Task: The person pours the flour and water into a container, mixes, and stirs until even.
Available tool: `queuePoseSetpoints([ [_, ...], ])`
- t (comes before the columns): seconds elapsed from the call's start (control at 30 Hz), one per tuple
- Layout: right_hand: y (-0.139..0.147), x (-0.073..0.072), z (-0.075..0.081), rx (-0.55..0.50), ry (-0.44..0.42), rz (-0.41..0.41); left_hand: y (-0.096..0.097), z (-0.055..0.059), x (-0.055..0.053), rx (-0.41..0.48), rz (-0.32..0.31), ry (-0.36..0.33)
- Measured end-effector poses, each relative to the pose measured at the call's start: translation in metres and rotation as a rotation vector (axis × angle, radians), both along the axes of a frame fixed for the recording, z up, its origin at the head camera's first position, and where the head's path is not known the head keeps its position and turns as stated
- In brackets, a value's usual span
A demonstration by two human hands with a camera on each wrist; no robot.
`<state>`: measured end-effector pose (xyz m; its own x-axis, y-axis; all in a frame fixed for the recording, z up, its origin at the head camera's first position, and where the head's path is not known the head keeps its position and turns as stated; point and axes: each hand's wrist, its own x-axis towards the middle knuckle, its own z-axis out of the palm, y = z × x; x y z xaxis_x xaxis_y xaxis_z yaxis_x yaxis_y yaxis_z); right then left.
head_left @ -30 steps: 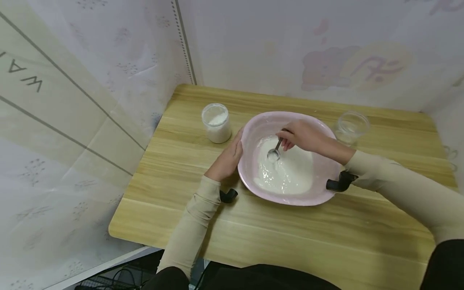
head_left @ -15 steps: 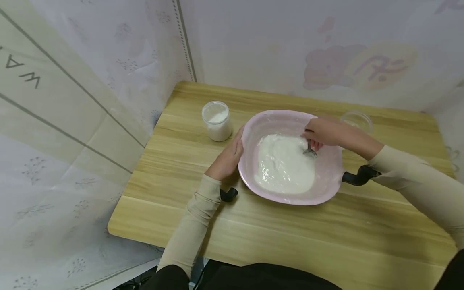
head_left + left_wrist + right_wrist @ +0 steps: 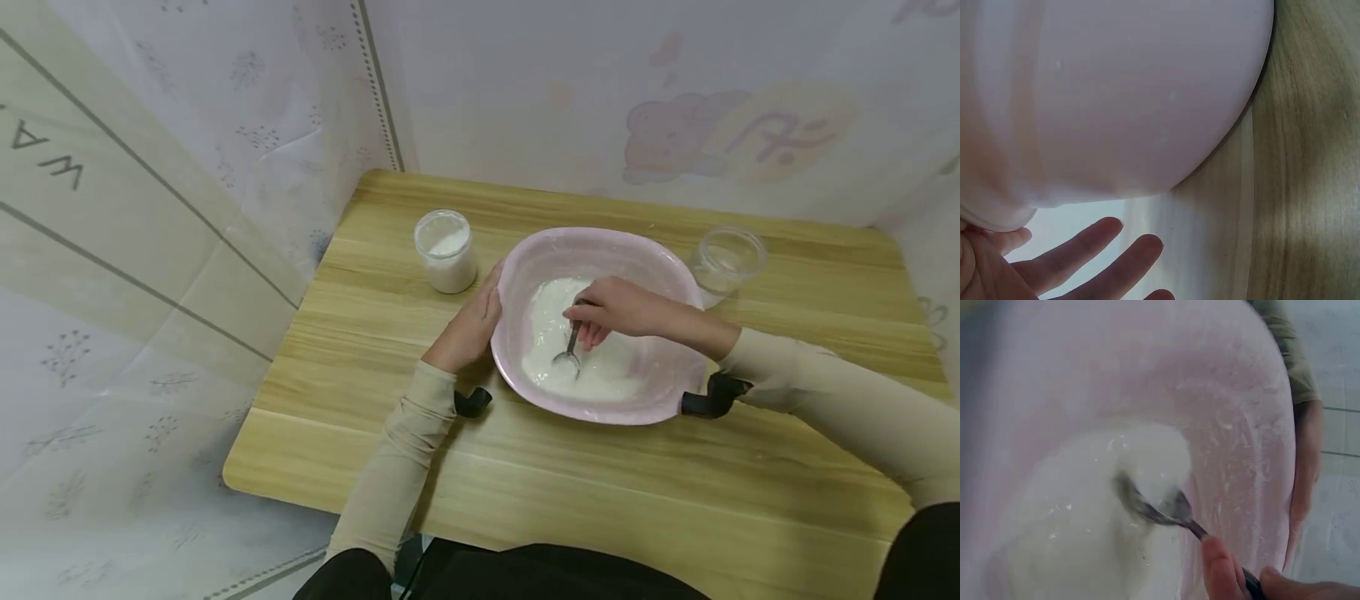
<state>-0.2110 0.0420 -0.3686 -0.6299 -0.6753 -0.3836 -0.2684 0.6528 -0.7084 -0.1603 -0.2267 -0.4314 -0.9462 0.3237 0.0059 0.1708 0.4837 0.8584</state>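
Note:
A pink plastic basin [image 3: 678, 392] on the wooden table holds a thick, glossy white liquid [image 3: 543, 367]. My right hand [image 3: 618, 308] reaches over the basin and grips the handle of a metal spoon [image 3: 1194, 528], whose head is down in the liquid and blurred in the right wrist view. My left hand [image 3: 472, 325] rests against the basin's left side at the rim. In the left wrist view its fingers [image 3: 1094, 240] stretch out loosely beside the basin wall.
Left of the basin stands a clear jar [image 3: 447, 258] of white powder. A clear, see-through container [image 3: 727, 258] is behind my right forearm, at the basin's right. The table [image 3: 337, 400] meets patterned walls at the back and left.
My right hand swept the spoon to the basin's right side, then back left and nearer to me, stirring the liquid. My left hand has stayed at the rim.

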Motion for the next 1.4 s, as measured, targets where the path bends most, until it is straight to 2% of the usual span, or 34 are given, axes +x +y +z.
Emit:
queuePoseSetpoints([
  [0.1, -0.004, -0.011, 0.002, -0.026, 0.087, -0.05, 0.001, -0.001, -0.001, 0.008, -0.008, 0.006],
  [0.17, -0.002, -0.02, 0.007, -0.006, 0.123, -0.084, 0.002, -0.001, -0.001, 0.007, -0.013, 0.009],
  [0.3, 0.009, -0.034, 0.021, 0.086, 0.131, -0.092, 0.001, 0.0, -0.001, -0.01, -0.01, 0.001],
  [0.43, 0.021, -0.044, 0.032, 0.166, 0.125, -0.061, 0.0, 0.0, -0.001, -0.015, 0.002, 0.002],
  [0.53, 0.031, -0.052, 0.033, 0.199, 0.141, -0.08, 0.0, -0.001, -0.002, -0.01, 0.004, 0.003],
  [0.67, 0.038, -0.061, 0.029, 0.214, 0.188, -0.158, 0.0, -0.002, -0.002, -0.012, 0.002, -0.002],
  [0.77, 0.038, -0.064, 0.025, 0.174, 0.213, -0.213, 0.0, -0.002, -0.001, -0.012, 0.001, 0.004],
  [0.87, 0.033, -0.067, 0.021, 0.124, 0.201, -0.237, 0.0, -0.002, -0.001, -0.01, 0.0, 0.007],
  [1.03, 0.018, -0.062, 0.017, 0.092, 0.192, -0.178, 0.001, -0.002, -0.002, -0.006, -0.006, 0.011],
  [1.27, 0.004, -0.028, 0.015, 0.047, 0.104, 0.004, 0.001, -0.002, -0.002, 0.002, -0.005, 0.011],
  [1.4, 0.009, -0.01, 0.019, 0.115, 0.061, 0.09, 0.0, -0.002, -0.001, -0.003, 0.0, 0.003],
])
